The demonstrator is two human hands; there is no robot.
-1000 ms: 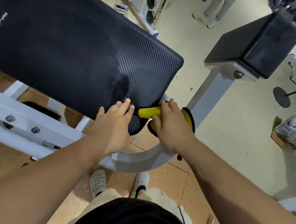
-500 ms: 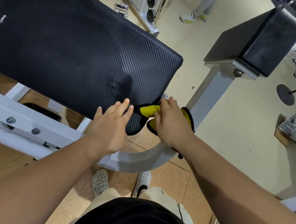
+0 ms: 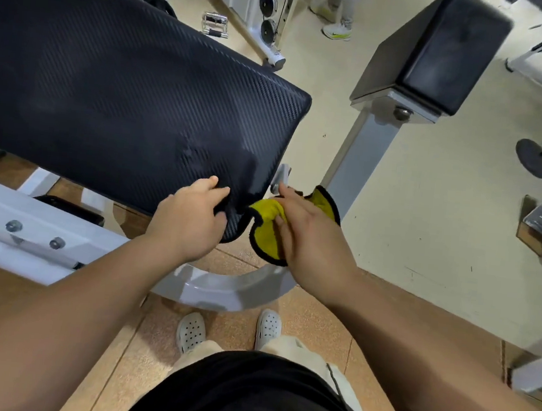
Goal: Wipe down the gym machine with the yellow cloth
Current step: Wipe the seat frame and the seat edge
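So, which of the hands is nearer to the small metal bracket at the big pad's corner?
Right. The right hand, holding the yellow cloth, reaches just below the bracket; the left hand grips the near edge of the pad, farther left.

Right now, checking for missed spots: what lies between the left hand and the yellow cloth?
The near corner of the black pad, which the left hand holds, with the yellow cloth beside it; head view.
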